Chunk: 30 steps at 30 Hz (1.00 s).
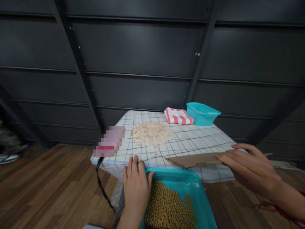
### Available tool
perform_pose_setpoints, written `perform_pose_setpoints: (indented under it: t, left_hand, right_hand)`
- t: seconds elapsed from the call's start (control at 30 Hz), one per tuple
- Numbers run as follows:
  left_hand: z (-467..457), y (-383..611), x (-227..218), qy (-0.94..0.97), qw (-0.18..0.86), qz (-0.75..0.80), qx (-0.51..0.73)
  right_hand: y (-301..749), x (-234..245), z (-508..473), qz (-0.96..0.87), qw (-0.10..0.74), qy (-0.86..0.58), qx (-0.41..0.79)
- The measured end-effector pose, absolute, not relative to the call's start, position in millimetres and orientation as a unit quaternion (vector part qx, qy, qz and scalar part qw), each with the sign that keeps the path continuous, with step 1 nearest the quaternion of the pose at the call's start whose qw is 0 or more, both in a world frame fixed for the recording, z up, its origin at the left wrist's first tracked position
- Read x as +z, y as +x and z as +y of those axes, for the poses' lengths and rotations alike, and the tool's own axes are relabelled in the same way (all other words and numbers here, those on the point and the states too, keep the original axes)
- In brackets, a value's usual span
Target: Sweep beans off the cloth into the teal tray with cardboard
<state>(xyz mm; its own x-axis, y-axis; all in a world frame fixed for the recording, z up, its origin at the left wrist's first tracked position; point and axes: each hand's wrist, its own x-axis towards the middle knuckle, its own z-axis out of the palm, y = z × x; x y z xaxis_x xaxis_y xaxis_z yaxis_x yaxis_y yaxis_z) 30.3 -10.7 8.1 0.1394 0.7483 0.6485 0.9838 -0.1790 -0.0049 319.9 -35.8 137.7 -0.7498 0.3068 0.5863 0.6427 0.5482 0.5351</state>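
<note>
My right hand [254,170] pinches a flat piece of brown cardboard [195,160] between thumb and fingers, holding it just over the table's near edge. At the near left corner, my left hand [135,186] lies with its fingers stretched out toward the tablecloth, its thumb apart and touching the rim of a turquoise tray [207,198]. The tray is partly filled with round yellowish-brown soybeans [166,205]. On the table beyond sits a spread pile of pale grains [153,132], with yellowish beans mixed in and a few scattered nearer.
A checked white cloth [188,143] covers the table. Toward the back right are a folded red-and-white towel [178,116] and a turquoise basin [203,114]. A pixelated pink object [111,141] with a black strap lies at the left edge. Dark panels [135,47] stand behind.
</note>
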Motion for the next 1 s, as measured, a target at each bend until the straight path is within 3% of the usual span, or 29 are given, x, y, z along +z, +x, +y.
perform_pose_setpoints:
  t: [0.53,1.0]
  left_hand:
    - [-10.1,30.3,5.0,-0.722,0.233,-0.591,-0.273]
    - [-10.8,33.3,8.1,-0.703,0.235,-0.607,-0.287]
  right_hand:
    - [316.7,132.6,-59.9,-0.881,0.238,-0.285,-0.294]
    - [276.4,140.5,-5.4,-0.838,0.249,-0.239,-0.423]
